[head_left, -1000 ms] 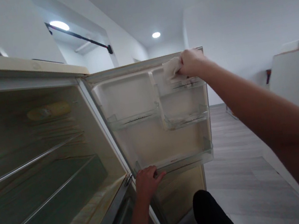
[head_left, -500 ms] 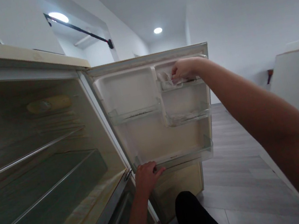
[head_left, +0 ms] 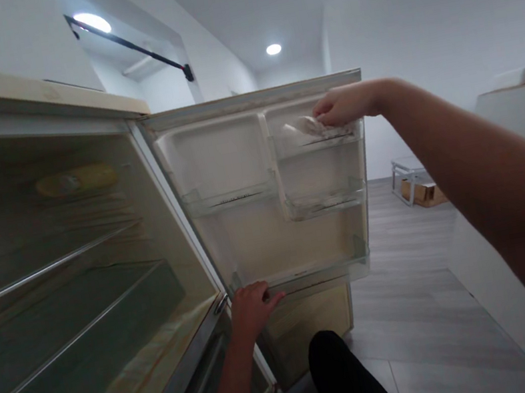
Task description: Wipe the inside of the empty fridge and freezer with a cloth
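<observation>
A refrigerator door [head_left: 214,154] stands swung open, its inner side facing me. My right hand [head_left: 338,106] is closed on a crumpled white cloth [head_left: 304,127] at the upper right door shelf [head_left: 319,144]. Part of the cloth lies behind the clear front of that shelf, and its folds hide the fingertips. Lower down, my left hand [head_left: 252,308] is closed over the left end of the rim of the bottom door shelf [head_left: 317,278], with the thumb sticking out to the right.
To the left is the open fridge compartment [head_left: 173,266] with glass shelves [head_left: 50,261] and a yellowed lamp cover [head_left: 77,181]. My knee [head_left: 328,354] is below the door. Grey floor [head_left: 414,305], a small table [head_left: 407,165] with a cardboard box [head_left: 424,193], and a white cabinet [head_left: 518,178] are at the right.
My right hand has moved right along the upper shelf, drawing the white cloth with it. My left hand keeps its place on the bottom shelf. The view has shifted slightly.
</observation>
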The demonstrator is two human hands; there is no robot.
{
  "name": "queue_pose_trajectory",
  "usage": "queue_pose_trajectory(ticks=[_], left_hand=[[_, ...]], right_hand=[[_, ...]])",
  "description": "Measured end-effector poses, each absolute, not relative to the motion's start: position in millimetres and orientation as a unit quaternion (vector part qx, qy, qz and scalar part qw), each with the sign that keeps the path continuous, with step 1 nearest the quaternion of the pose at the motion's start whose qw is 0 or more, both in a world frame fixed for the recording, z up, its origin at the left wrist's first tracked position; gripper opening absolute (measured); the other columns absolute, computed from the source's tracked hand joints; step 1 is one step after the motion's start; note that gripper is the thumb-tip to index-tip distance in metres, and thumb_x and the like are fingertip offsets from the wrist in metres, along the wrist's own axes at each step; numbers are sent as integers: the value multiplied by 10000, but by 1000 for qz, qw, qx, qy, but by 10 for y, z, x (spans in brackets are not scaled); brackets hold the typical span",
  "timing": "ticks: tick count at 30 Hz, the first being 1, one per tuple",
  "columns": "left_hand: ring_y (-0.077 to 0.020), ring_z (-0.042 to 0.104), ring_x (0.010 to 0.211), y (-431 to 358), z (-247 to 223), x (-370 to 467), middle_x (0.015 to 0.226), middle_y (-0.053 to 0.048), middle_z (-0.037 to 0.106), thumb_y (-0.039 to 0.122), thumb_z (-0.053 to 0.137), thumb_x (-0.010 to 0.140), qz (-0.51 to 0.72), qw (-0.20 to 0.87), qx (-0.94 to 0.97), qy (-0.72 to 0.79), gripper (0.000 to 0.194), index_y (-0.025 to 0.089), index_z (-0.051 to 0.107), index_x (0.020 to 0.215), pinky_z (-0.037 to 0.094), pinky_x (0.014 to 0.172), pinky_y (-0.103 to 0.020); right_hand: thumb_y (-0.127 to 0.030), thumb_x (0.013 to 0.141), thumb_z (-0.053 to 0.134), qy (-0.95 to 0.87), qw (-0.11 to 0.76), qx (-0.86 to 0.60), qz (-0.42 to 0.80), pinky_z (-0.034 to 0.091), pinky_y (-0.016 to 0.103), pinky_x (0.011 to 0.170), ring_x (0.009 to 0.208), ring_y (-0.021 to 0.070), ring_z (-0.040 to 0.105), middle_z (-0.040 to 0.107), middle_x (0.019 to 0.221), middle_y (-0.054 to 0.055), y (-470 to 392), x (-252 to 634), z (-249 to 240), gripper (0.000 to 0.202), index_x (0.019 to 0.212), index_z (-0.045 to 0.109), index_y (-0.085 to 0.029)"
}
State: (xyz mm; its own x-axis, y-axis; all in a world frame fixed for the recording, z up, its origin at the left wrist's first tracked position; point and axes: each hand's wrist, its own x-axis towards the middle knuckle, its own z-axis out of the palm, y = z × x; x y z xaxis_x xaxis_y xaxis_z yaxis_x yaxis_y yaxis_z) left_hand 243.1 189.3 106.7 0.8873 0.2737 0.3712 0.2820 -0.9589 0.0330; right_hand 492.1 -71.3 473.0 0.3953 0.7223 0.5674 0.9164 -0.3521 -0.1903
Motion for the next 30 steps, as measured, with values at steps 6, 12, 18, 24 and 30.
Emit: queue_pose_trajectory(ticks=[6,12,18,24,30], left_hand=[[-253,696,830,1919,1023,2442,852,-29,747,620,552,983,-199,7,-970,-140,448,220,623,794,415,826,-391],[-258,699,836,1939,1008,2437,843,-27,741,631,546,981,-198,12,-970,-138,454,223,629,802,423,832,-395],[-269,699,829,1949,1000,2433,846,-27,738,650,590,950,-199,23,-971,-134,454,217,636,822,434,835,-409],[-283,711,857,1922,1017,2470,858,-38,744,625,567,972,-188,22,-971,-143,438,219,633,822,440,834,-417],[-282,713,841,1907,1049,2485,858,-45,749,623,471,1007,-190,20,-972,-139,467,231,611,794,437,829,-419]], right_hand=[[-290,984,463,-574,373,-606,-405,506,361,834,916,217,570,611,971,74,-596,4453,4454,186,1030,621,-204],[-351,1014,520,-628,134,-626,-442,413,514,1066,1271,333,479,508,1420,173,-288,4277,3821,236,1050,662,-166],[-303,1039,446,-509,62,-676,-529,394,520,1081,1215,330,499,542,1367,191,-324,4585,3746,480,1498,431,-164],[-301,1001,474,-436,10,-723,-535,311,588,1162,1257,362,488,573,1287,184,-991,4947,3699,588,1561,382,-148],[-231,971,475,-412,-4,-731,-544,333,582,1142,1223,336,489,583,1240,164,-1135,5101,3683,514,1478,471,-146]])
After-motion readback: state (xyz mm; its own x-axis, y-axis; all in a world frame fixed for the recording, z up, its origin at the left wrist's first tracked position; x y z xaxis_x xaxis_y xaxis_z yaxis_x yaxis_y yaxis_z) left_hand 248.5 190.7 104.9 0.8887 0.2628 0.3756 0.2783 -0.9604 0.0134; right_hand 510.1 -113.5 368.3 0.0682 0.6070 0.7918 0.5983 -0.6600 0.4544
